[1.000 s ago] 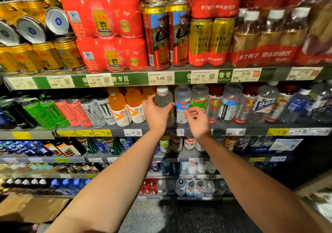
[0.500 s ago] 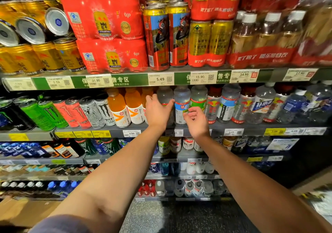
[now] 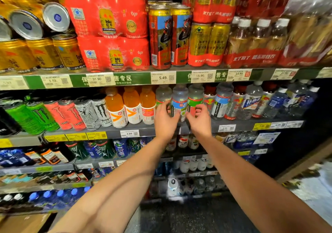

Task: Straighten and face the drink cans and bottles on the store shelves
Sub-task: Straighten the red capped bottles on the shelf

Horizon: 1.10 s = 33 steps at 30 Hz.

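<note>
The left hand [image 3: 166, 119] and right hand [image 3: 199, 120] cover the lower labels of the clear bottles [image 3: 179, 98] so the grip is unreadable, the bottom shelves [image 3: 107, 182] are mush, and the gold cans [image 3: 10, 53] get cropped at the left edge.

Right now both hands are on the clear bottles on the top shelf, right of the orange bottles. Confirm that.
Wrong shelf. The head view shows the left hand and right hand on the clear bottles on the second shelf, below the price-tag rail, right of the orange bottles.
</note>
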Each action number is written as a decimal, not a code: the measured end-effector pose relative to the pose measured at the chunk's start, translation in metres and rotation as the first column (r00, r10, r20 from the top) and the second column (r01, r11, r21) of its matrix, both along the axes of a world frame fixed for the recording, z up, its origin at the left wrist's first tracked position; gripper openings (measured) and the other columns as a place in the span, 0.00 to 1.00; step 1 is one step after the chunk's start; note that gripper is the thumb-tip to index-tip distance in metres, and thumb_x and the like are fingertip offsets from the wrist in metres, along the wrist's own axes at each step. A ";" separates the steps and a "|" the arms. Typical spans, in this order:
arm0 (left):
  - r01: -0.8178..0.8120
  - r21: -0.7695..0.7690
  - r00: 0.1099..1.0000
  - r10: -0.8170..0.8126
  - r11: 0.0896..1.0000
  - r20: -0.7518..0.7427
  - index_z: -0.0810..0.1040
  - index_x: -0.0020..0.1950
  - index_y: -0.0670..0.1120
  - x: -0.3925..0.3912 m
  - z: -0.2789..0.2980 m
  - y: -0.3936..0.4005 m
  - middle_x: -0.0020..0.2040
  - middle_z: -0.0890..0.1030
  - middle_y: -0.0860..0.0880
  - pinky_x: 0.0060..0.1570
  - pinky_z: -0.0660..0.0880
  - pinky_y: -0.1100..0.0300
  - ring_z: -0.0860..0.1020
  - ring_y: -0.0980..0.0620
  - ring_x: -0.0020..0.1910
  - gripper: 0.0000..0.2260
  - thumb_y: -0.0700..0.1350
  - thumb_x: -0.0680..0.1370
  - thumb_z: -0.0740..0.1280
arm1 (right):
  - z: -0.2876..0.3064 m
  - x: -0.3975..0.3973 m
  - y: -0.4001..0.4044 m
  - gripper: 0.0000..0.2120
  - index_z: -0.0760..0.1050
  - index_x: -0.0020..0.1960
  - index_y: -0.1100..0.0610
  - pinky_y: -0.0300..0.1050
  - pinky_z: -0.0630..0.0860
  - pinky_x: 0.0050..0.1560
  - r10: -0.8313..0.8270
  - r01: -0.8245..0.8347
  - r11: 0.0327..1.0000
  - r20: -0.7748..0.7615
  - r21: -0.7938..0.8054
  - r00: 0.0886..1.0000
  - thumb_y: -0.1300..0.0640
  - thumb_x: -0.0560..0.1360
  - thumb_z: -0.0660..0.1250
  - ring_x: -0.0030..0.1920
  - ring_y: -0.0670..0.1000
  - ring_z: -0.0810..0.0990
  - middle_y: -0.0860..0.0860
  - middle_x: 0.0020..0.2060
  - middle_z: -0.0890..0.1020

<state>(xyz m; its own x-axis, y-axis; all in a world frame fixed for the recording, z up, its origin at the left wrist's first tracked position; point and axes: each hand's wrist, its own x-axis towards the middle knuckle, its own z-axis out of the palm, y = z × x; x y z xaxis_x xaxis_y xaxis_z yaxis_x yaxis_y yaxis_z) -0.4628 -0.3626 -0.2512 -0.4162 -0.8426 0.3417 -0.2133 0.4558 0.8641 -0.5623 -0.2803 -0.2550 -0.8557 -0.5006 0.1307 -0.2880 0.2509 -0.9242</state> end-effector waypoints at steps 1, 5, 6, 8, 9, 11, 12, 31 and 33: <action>0.010 -0.007 1.000 -0.010 1.000 0.005 0.72 0.69 0.47 -0.004 0.002 0.002 0.60 0.75 0.52 0.62 0.73 0.56 0.74 0.53 0.60 0.26 0.48 0.74 0.74 | 0.002 -0.003 0.000 0.23 0.68 0.65 0.52 0.51 0.75 0.59 -0.012 0.012 1.000 -0.009 -0.006 1.000 0.51 0.73 0.72 0.56 0.50 0.77 0.49 0.56 0.77; -0.012 -0.015 0.999 0.013 1.000 0.042 0.67 0.74 0.45 -0.023 0.015 0.009 0.65 0.72 0.48 0.60 0.69 0.61 0.72 0.53 0.64 0.33 0.51 0.73 0.75 | 0.013 -0.023 -0.003 0.31 0.63 0.71 0.52 0.54 0.74 0.64 -0.016 0.015 0.999 -0.025 -0.037 1.000 0.52 0.72 0.73 0.58 0.47 0.76 0.48 0.59 0.75; -0.029 -0.017 0.998 0.030 0.999 0.052 0.66 0.75 0.45 -0.028 0.018 0.011 0.65 0.72 0.48 0.58 0.69 0.62 0.72 0.52 0.64 0.35 0.52 0.72 0.75 | 0.016 -0.030 -0.004 0.36 0.61 0.74 0.52 0.55 0.72 0.65 0.003 -0.003 1.000 -0.036 -0.022 0.999 0.52 0.72 0.74 0.62 0.50 0.75 0.50 0.62 0.74; -0.076 -0.021 0.996 0.077 0.997 0.044 0.66 0.74 0.44 -0.037 0.025 0.011 0.65 0.72 0.46 0.55 0.67 0.65 0.72 0.51 0.64 0.36 0.53 0.71 0.77 | 0.019 -0.041 -0.007 0.41 0.56 0.77 0.54 0.55 0.72 0.66 0.043 -0.042 0.999 -0.067 0.023 0.997 0.51 0.72 0.74 0.66 0.55 0.72 0.54 0.67 0.69; -0.104 -0.027 0.994 0.105 0.994 0.038 0.68 0.72 0.44 -0.042 0.027 0.010 0.64 0.73 0.46 0.54 0.67 0.66 0.73 0.50 0.63 0.35 0.52 0.70 0.77 | 0.020 -0.048 -0.008 0.39 0.57 0.76 0.55 0.56 0.73 0.64 0.061 -0.057 0.997 -0.098 0.048 0.993 0.50 0.72 0.74 0.64 0.57 0.73 0.56 0.67 0.69; -0.143 -0.053 0.987 0.146 0.988 0.060 0.72 0.66 0.43 -0.050 0.029 0.009 0.59 0.76 0.45 0.49 0.68 0.64 0.75 0.48 0.59 0.29 0.52 0.70 0.77 | 0.020 -0.057 -0.009 0.32 0.64 0.70 0.57 0.57 0.76 0.56 0.091 -0.077 0.993 -0.173 0.089 0.981 0.50 0.72 0.73 0.58 0.59 0.76 0.58 0.60 0.71; -0.160 -0.066 0.983 0.165 0.985 0.084 0.73 0.62 0.43 -0.054 0.029 0.009 0.55 0.77 0.45 0.45 0.68 0.62 0.75 0.47 0.56 0.26 0.52 0.70 0.77 | 0.020 -0.060 -0.008 0.29 0.66 0.68 0.58 0.55 0.76 0.54 0.108 -0.092 0.992 -0.196 0.090 0.975 0.50 0.73 0.73 0.56 0.59 0.76 0.57 0.58 0.71; -0.225 0.072 0.971 0.230 0.972 -0.071 0.66 0.61 0.53 -0.041 0.008 0.022 0.52 0.72 0.65 0.48 0.72 0.65 0.72 0.67 0.51 0.33 0.59 0.63 0.79 | 0.006 -0.049 0.004 0.36 0.60 0.70 0.50 0.28 0.68 0.51 0.134 -0.143 0.972 -0.059 -0.189 0.989 0.54 0.69 0.77 0.57 0.40 0.74 0.41 0.57 0.74; -0.166 0.133 0.984 0.173 0.977 -0.041 0.70 0.65 0.50 -0.039 0.002 0.017 0.57 0.77 0.57 0.57 0.76 0.56 0.76 0.58 0.57 0.35 0.57 0.64 0.81 | 0.001 -0.048 0.007 0.39 0.60 0.74 0.50 0.30 0.66 0.59 0.138 -0.148 0.973 -0.069 -0.179 0.988 0.52 0.70 0.76 0.63 0.38 0.69 0.44 0.66 0.71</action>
